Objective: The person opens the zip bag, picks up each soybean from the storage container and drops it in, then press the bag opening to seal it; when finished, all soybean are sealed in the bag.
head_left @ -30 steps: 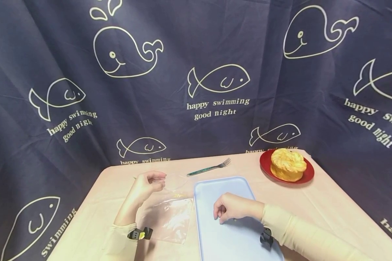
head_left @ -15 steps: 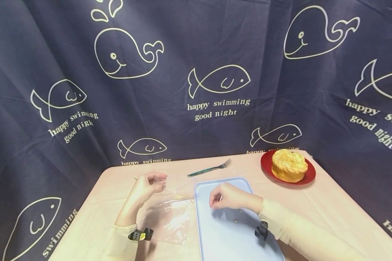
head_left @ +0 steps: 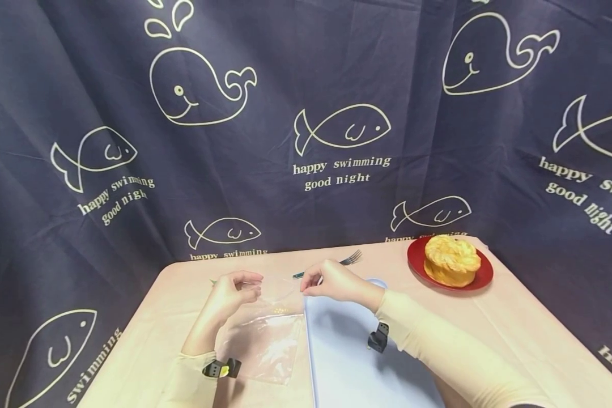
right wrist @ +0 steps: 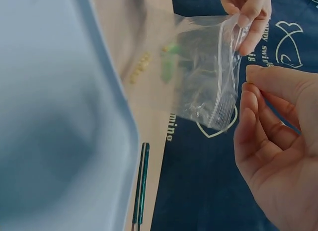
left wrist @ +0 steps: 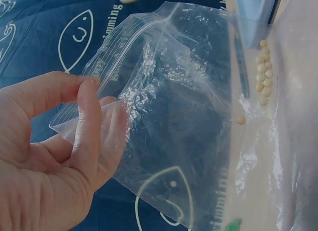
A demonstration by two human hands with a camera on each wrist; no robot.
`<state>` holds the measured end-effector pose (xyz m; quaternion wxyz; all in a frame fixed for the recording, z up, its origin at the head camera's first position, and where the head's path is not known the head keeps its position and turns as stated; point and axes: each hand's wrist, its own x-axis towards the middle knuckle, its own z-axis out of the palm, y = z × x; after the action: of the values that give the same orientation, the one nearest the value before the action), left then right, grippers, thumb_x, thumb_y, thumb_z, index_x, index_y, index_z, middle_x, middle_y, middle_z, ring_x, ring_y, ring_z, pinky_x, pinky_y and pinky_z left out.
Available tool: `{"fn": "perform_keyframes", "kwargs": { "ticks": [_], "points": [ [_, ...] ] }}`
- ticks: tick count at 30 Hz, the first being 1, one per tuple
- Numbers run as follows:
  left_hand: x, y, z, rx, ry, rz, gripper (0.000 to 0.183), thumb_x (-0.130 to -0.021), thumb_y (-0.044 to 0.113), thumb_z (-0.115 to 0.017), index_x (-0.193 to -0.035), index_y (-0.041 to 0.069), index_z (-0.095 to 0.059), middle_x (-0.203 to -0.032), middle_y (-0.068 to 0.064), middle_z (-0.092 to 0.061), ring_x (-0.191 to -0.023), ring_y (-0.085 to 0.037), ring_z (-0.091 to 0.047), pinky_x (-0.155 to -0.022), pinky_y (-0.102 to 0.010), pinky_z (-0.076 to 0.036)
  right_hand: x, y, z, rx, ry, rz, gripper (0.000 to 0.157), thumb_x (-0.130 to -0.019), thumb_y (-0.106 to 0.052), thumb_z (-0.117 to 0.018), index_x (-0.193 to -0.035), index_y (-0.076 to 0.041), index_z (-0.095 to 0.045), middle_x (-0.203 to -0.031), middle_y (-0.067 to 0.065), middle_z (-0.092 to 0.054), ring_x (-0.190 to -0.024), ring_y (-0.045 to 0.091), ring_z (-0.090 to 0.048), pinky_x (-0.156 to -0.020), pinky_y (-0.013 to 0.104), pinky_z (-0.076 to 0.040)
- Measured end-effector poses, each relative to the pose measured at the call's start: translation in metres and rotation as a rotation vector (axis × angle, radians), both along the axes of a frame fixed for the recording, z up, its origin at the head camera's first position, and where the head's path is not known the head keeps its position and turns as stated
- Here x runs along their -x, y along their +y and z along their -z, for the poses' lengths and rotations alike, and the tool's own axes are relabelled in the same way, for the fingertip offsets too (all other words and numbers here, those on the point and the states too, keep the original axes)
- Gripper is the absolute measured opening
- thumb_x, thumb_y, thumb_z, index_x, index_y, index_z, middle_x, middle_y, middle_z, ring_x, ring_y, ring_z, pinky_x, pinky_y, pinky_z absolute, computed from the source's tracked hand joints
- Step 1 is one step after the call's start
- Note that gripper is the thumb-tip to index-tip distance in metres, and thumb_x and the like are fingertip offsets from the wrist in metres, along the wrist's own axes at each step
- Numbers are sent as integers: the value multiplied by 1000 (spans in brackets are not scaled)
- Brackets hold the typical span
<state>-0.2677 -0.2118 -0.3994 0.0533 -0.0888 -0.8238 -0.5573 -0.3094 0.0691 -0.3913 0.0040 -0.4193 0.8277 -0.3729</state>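
My left hand pinches the edge of a clear zip bag near its seal, thumb against fingers. Several pale-yellow soybeans lie in a cluster toward the bag's bottom, with a single soybean apart from them. My right hand is raised over the far left corner of the light-blue tray, close to the bag's mouth. In the right wrist view, its thumb and fingertips are pinched together; what they hold, apparently a soybean, is hidden between them.
A fork lies behind the tray, partly covered by my right hand. At the back right, a red plate bears a round golden bread. A small green thing shows near the bag. A patterned dark curtain stands behind the table.
My right hand has risen from the tray and moved left and away from me, to beside the bag's mouth. My left hand keeps its pinch on the bag almost in place.
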Motion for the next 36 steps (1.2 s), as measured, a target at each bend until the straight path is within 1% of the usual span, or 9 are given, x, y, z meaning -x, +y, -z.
{"fn": "perform_keyframes", "kwargs": {
  "ticks": [3,6,11,15,22,26,30,32,36],
  "points": [
    [1,1,0,10,4,4,34,-78,-9,-68,-112,-9,-71,-96,-14,-74,-85,-20,-71,-74,-26,-61,1,-8,-2,7,11,29,3,-89,-12,-78,-86,-10,-76,-80,-13,-69,-74,3,-63,-68,23,-55],
    [2,2,0,21,11,10,34,-79,-7,-70,-112,-8,-71,-97,-14,-75,-86,-21,-71,-74,-26,-60,5,-15,-2,15,20,64,3,-88,-11,-78,-86,-10,-76,-81,-12,-70,-74,3,-62,-66,22,-53],
    [3,3,0,15,21,29,35,-78,-7,-69,-113,-9,-70,-98,-16,-75,-89,-24,-72,-74,-27,-61,12,-25,2,42,17,113,3,-86,-5,-78,-87,-8,-77,-84,-5,-73,-75,4,-62,-70,22,-54],
    [3,4,-1,-4,11,30,35,-78,-9,-68,-113,-8,-71,-99,-17,-74,-91,-27,-72,-75,-28,-61,13,-28,4,46,21,126,3,-85,-4,-79,-87,-6,-77,-85,-2,-74,-76,6,-64,-72,22,-55],
    [3,6,0,-14,4,35,36,-77,-10,-68,-113,-9,-70,-98,-16,-74,-90,-28,-73,-75,-28,-61,13,-26,4,42,25,139,6,-85,-3,-79,-88,-6,-76,-85,-3,-74,-79,8,-66,-76,24,-56],
    [2,5,0,-16,11,34,35,-79,-9,-68,-114,-10,-70,-98,-16,-74,-90,-29,-72,-75,-28,-61,12,-13,2,61,17,140,7,-86,-4,-78,-92,-6,-76,-89,-2,-74,-82,10,-68,-77,27,-57],
    [2,3,0,-11,14,35,36,-79,-8,-68,-115,-11,-69,-99,-17,-74,-90,-28,-72,-75,-29,-61,13,10,3,91,-19,135,8,-87,-5,-76,-95,-4,-75,-92,1,-75,-87,15,-70,-82,31,-58],
    [2,1,1,-7,16,30,36,-79,-8,-68,-115,-11,-68,-99,-17,-74,-90,-27,-72,-75,-29,-61,13,24,6,97,-46,134,9,-88,-5,-76,-97,-3,-75,-93,2,-75,-89,17,-71,-83,32,-59],
    [2,-2,2,2,13,17,35,-78,-8,-69,-113,-10,-70,-99,-19,-74,-87,-23,-72,-75,-28,-61,13,53,15,93,-104,133,12,-87,-5,-77,-98,-1,-75,-94,3,-75,-89,21,-72,-82,32,-59]
  ]
}}
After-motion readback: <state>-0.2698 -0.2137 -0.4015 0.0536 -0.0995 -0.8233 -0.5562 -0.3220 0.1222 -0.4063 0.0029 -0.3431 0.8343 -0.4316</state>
